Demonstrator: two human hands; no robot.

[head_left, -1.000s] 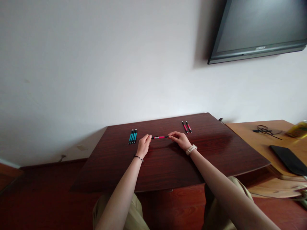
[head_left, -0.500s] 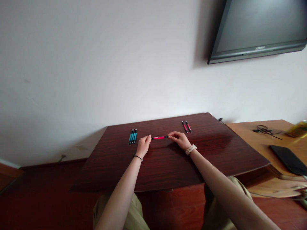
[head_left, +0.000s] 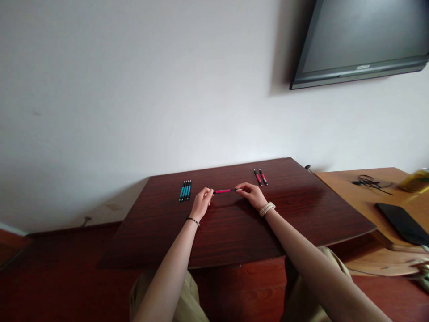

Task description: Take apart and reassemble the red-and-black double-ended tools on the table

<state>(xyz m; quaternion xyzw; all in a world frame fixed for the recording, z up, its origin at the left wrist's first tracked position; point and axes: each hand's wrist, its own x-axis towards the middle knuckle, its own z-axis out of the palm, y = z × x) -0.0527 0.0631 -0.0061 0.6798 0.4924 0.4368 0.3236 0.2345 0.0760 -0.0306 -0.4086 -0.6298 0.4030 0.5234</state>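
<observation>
A pink-and-black pen is held level just above the dark wooden table, pinched at each end between our two hands. Our left hand closes its fingertips on the pen's left tip; our right hand grips the right tip the same way, the other fingers curled loosely. The pen's long axis runs almost straight left to right across our view, roughly parallel to the table's far edge, its right end a touch higher in the picture. Which end is the cap and which the point is too small to tell.

Judging from the layout, we are midway: four blue pens lie side by side to the left, two pink pens lie side by side at the far right, both sets pointing away from us, and this one is not yet laid down with either.
</observation>
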